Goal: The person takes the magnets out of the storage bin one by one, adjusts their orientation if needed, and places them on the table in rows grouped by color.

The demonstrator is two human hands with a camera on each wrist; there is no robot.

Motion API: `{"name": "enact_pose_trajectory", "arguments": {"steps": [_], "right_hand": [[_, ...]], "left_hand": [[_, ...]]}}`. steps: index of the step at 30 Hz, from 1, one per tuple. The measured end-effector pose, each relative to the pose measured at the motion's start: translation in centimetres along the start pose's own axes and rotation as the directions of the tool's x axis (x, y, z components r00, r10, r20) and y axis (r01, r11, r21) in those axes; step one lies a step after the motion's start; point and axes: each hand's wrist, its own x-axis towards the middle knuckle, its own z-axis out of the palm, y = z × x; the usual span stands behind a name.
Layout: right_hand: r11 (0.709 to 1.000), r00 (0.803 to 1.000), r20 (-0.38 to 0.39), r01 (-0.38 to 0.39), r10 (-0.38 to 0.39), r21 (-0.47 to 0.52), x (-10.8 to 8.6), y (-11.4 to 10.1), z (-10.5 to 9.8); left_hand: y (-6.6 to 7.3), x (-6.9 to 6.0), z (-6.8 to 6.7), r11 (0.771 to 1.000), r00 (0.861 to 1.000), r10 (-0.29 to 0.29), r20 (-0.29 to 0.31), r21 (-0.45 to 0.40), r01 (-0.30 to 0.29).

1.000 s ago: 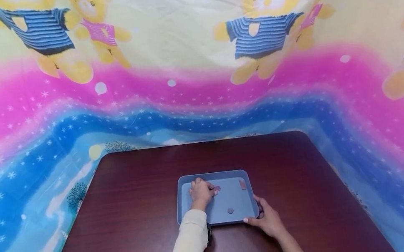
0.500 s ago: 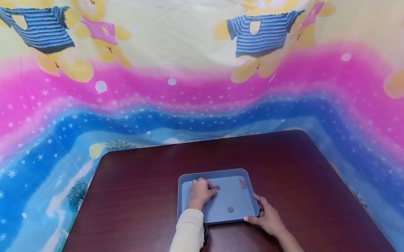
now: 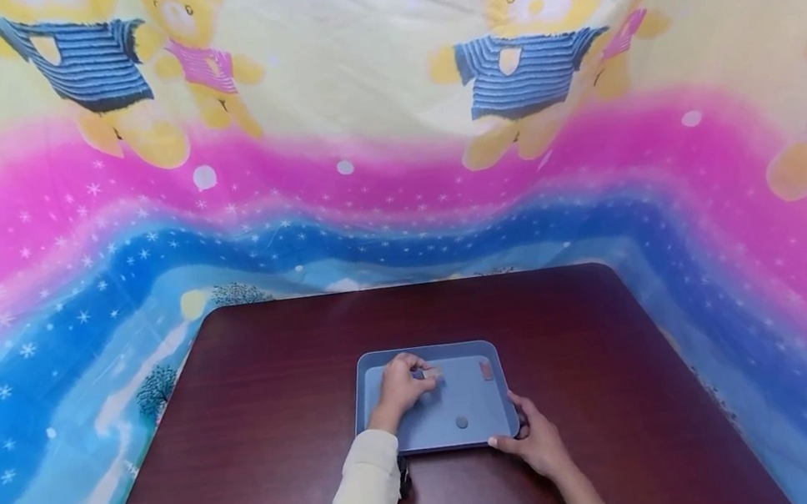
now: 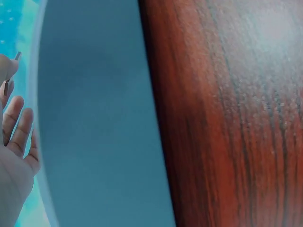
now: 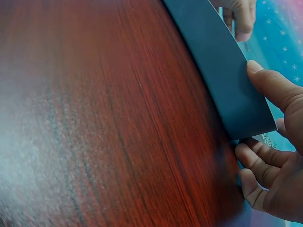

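A blue-grey shallow tray sits on the table. Inside it my left hand pinches a small thin flat piece between thumb and fingers, its exact kind too small to tell. In the left wrist view that piece shows edge-on above the thumb, the other fingers spread loosely. My right hand grips the tray's near right corner. The right wrist view has its thumb on the tray wall and the fingers curled around the corner. A grey round disc and a pinkish rectangle lie in the tray.
The dark red-brown wooden table extends around the tray on all sides. Behind it and along both sides hangs a printed cloth with bears, reaching down to the table edges. A dark band is on the left wrist.
My left hand has raised the small piece slightly and turned it, so it looks paler than its earlier reddish face. The right hand keeps its hold on the tray corner.
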Motion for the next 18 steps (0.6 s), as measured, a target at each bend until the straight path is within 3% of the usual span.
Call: {"name": "enact_pose_trajectory", "arguments": {"steps": [4,8,18], "right_hand": [[1.0,1.0,0.002,-0.005,0.005,0.013,-0.2,0.1,0.1],[1.0,1.0,-0.006,-0.001,0.001,0.016,-0.2,0.2,0.1],[1.0,1.0,-0.012,0.006,-0.006,-0.01,0.1,0.0,0.1]], "left_hand": [[0.4,-0.2,-0.1,0.996,0.996,0.079,-0.032,-0.044,-0.08],[0.9,-0.2,-0.3,0.99,0.993,0.111,-0.048,-0.079,-0.114],[1.7,-0.7,-1.1,0.99,0.995,0.089,-0.042,-0.11,-0.094]]}}
